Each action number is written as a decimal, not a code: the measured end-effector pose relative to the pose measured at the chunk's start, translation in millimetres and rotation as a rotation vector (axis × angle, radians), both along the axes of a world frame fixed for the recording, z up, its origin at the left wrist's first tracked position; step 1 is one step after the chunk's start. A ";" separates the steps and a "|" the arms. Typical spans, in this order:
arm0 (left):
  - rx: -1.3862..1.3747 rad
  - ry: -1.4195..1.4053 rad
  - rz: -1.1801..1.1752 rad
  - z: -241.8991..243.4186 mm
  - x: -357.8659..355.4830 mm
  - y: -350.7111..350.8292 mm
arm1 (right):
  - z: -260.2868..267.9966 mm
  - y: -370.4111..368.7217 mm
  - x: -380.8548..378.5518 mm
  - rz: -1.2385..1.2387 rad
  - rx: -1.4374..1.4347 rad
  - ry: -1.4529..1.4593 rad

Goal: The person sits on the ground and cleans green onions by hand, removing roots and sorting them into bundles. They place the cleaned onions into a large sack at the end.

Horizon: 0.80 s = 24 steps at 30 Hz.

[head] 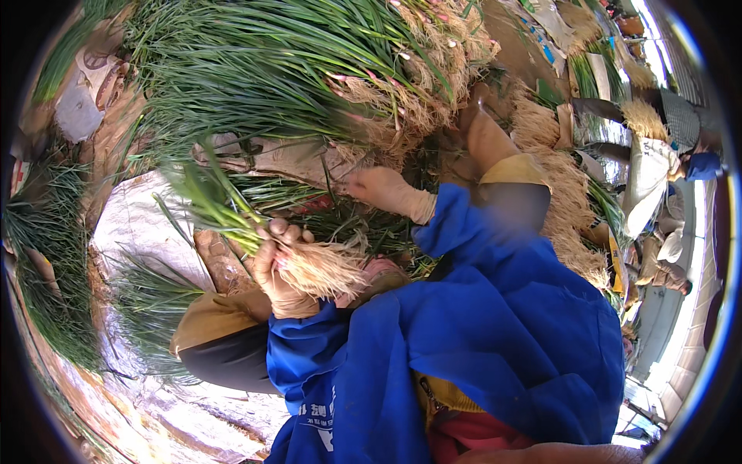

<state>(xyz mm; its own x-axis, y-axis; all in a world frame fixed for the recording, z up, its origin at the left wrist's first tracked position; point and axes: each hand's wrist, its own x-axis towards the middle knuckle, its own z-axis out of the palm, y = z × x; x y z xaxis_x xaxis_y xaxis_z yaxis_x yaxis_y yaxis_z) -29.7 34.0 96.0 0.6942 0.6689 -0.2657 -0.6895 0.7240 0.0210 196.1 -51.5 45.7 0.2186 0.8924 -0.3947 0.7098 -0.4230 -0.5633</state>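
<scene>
My left hand (pixel 281 278), in a thin pale glove, is closed around a small bunch of green garlic or onion plants (pixel 249 232). Its leaves point up and left, blurred; the pale roots hang to the right over my lap. My right hand (pixel 385 188), gloved alike, is above and to the right of that bunch, beside a cloth-like sack (pixel 290 159) and just below the roots of a large heap of the same plants (pixel 261 75). Its fingertips are blurred, so I cannot tell whether they grip anything. Loose leaves (pixel 371 232) lie between my hands.
My bent leg in dark cloth (pixel 226 354) is at lower left, by a white sheet (pixel 145 226) and more plants (pixel 156 307). A long row of roots (pixel 553 191) runs along my right. Further right, a person (pixel 690 139) bends near a white sack (pixel 646 180); others are beyond.
</scene>
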 end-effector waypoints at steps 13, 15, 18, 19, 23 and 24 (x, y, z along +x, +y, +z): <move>-0.206 0.359 -0.310 -104.0 57.9 -29.6 | -28.4 0.2 33.1 -0.108 0.097 -0.408; -0.239 0.357 -0.317 -98.5 66.4 -32.4 | -9.2 -14.1 11.9 -0.018 0.067 -0.363; -0.273 0.344 -0.296 -105.3 69.4 -35.2 | 8.5 -24.4 -7.0 0.137 0.034 -0.196; -0.244 0.356 -0.310 -98.4 69.5 -34.8 | 13.5 -23.6 -6.0 0.138 0.033 -0.161; -0.133 0.353 -0.341 -98.2 52.8 -37.6 | 12.3 2.1 1.3 0.034 0.379 -0.016; -0.156 0.330 -0.346 -91.9 54.7 -38.0 | 10.9 19.7 -2.4 0.002 0.527 0.029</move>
